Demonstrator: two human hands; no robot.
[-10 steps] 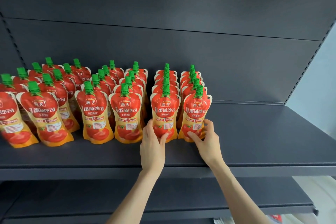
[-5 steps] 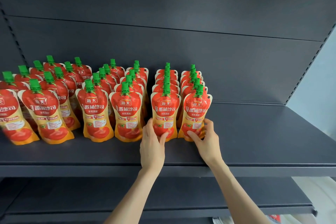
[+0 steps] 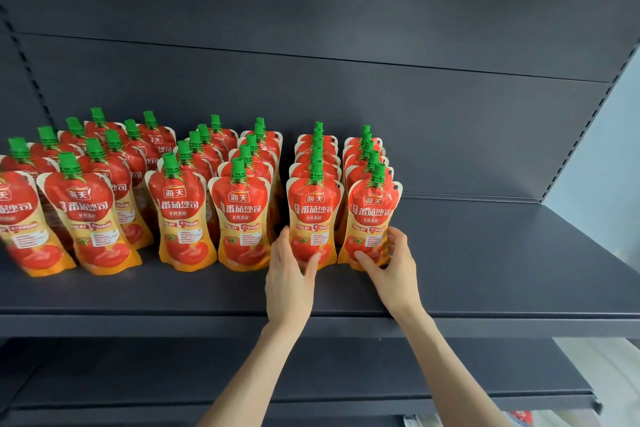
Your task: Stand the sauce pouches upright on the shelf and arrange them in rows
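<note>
Two hands each hold an upright sauce pouch by its base. The left hand (image 3: 289, 282) grips one front pouch (image 3: 313, 215); the right hand (image 3: 394, 270) grips the neighbour pouch (image 3: 372, 215), rightmost on the dark shelf (image 3: 485, 270). More red, green-capped pouches (image 3: 180, 211) stand in rows toward the shelf's back and left.

On sauce pouches (image 3: 313, 215) — "海天", "番茄沙司"

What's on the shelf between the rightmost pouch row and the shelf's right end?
Nothing: the head view shows bare shelf there, apart from the right hand gripping that row's front pouch.
</note>
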